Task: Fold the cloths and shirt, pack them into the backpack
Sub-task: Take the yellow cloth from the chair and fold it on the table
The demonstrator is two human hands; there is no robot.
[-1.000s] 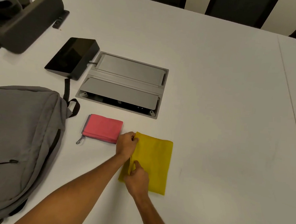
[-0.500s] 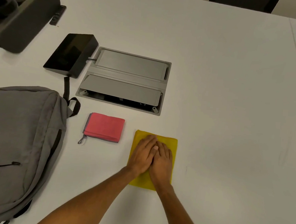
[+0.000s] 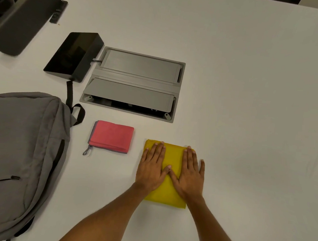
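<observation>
- The left hand [image 3: 152,168] is lying palm-down on the left half of the folded yellow cloth [image 3: 172,157], fingers straight and spread, grasping nothing.
- The right hand [image 3: 189,174] is pressing flat on the right half, fingers extended, little finger reaching past the cloth's edge onto the white table [image 3: 248,126]; the thumbs are meeting near the middle.
- Both forearms are angling in from the bottom edge.
- The folded pink cloth [image 3: 112,136] is sitting just left of the yellow one, apart from it.
- The grey backpack [image 3: 18,157] is lying flat at the left, closed as far as visible.
</observation>
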